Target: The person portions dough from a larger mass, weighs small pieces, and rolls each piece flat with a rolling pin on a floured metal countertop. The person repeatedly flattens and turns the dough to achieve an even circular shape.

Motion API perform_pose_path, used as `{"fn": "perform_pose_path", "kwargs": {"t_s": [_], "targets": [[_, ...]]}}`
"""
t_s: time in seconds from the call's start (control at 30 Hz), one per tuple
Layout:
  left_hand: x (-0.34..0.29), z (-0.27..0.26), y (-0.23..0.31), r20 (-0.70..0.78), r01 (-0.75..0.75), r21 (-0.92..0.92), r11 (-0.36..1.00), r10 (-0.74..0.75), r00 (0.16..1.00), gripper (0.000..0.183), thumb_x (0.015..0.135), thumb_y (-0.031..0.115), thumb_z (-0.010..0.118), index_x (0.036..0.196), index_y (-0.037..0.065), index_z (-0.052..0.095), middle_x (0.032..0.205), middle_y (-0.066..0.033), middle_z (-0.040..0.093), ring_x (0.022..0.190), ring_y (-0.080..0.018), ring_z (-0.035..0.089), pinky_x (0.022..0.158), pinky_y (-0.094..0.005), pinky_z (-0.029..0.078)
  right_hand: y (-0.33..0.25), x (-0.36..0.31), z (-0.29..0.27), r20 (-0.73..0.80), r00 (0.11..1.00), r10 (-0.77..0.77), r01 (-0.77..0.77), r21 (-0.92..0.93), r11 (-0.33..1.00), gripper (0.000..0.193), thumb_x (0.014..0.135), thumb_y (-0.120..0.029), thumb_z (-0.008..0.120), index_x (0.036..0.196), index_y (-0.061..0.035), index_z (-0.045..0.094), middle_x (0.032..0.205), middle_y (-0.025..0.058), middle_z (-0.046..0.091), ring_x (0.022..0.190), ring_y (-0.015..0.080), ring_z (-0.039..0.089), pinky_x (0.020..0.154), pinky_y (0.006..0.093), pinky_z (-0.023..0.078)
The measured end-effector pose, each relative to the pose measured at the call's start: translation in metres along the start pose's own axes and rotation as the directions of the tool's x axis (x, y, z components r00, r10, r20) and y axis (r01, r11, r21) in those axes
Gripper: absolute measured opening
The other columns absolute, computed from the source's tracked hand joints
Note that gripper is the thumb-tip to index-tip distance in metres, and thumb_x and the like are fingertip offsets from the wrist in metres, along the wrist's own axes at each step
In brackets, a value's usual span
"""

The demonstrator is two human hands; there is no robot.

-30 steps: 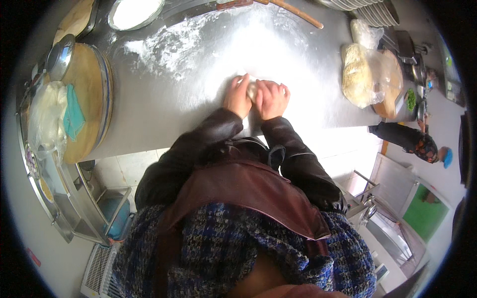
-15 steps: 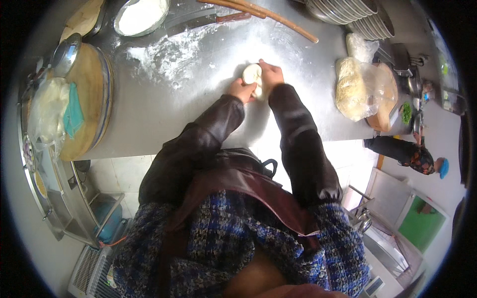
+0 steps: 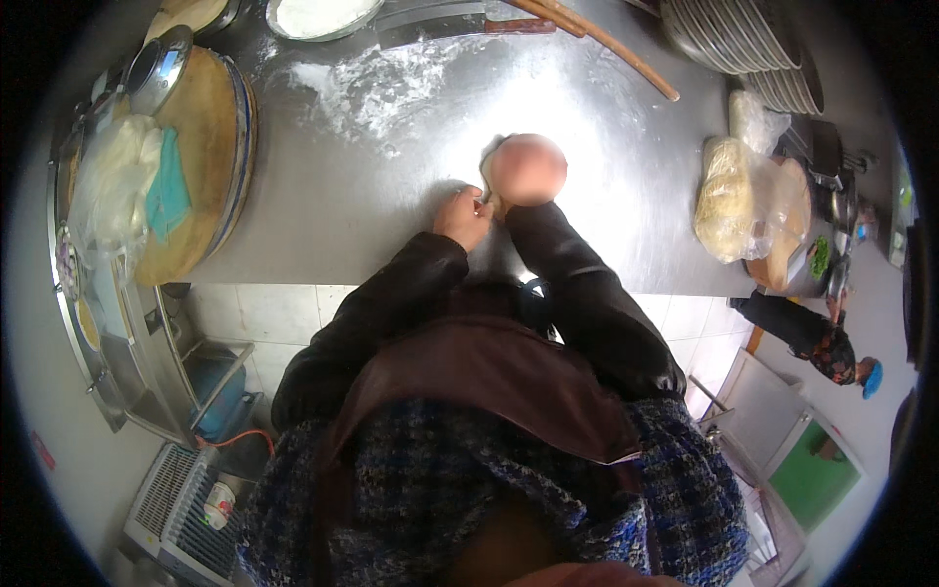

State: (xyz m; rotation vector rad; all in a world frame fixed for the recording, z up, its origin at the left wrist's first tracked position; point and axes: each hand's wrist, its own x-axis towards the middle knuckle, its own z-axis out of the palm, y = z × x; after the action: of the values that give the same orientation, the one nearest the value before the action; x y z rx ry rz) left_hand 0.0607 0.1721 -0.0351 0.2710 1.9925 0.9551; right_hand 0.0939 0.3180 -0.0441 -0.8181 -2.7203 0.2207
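Note:
My right hand lies over a lump of pale dough on the steel table. A smear over that hand hides its fingers, and most of the dough is covered, with only a sliver showing along its left side. Just left and nearer to me, my left hand is closed, its thumb and curled fingers pinched at the near left edge of the dough. Dark sleeve covers run up both forearms. Loose white flour is scattered on the steel beyond my hands.
A wooden rolling pin, a knife and a flour bowl are at the far side. On the left, a round board bears bagged dough. Bagged noodles and stacked metal dishes stand right. A person works farther right.
My right hand has moved from the dough's right side to over its top. The left hand has drawn slightly nearer to me, and the whole view has shifted.

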Motion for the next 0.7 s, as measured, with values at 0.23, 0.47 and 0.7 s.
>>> {"fn": "perform_pose_path", "kwargs": {"t_s": [0.23, 0.47, 0.7], "targets": [[0.011, 0.000, 0.045, 0.328, 0.263, -0.688, 0.676, -0.033, 0.944, 0.029, 0.097, 0.010, 0.072, 0.125, 0.005, 0.067, 0.113, -0.0070, 0.071, 0.100, -0.0180, 0.069, 0.092, -0.0325, 0.057, 0.029, 0.058, -0.037, 0.583, 0.799, 0.151, -0.398, 0.324, 0.858, 0.035, 0.100, -0.042, 0.062, 0.115, -0.0127, 0.075, 0.101, 0.0155, 0.077, 0.103, 0.0325, 0.071, 0.090, 0.0428, 0.054], [0.006, 0.038, 0.051, -0.070, -0.347, -0.080, 0.934, 0.342, 0.937, 0.039, 0.083, 0.008, 0.074, 0.122, 0.006, 0.066, 0.119, -0.0177, 0.068, 0.113, -0.0384, 0.063, 0.097, -0.0443, 0.051, 0.022, -0.026, -0.090, 0.171, 0.974, 0.151, -0.119, -0.183, 0.976, 0.030, 0.083, -0.037, 0.069, 0.102, -0.0141, 0.076, 0.105, 0.0095, 0.071, 0.103, 0.0337, 0.063, 0.094, 0.0489, 0.046], [-0.004, 0.034, 0.008, -0.196, -0.274, -0.065, 0.960, 0.257, 0.946, 0.038, 0.093, 0.024, 0.070, 0.123, 0.000, 0.063, 0.108, -0.0190, 0.071, 0.099, -0.0325, 0.070, 0.088, -0.0438, 0.055, -0.001, -0.001, -0.054, 0.110, 0.993, 0.052, -0.050, -0.023, 0.998, 0.022, 0.082, -0.033, 0.066, 0.089, -0.0145, 0.075, 0.103, 0.0100, 0.070, 0.102, 0.0327, 0.062, 0.097, 0.0566, 0.039]]}}
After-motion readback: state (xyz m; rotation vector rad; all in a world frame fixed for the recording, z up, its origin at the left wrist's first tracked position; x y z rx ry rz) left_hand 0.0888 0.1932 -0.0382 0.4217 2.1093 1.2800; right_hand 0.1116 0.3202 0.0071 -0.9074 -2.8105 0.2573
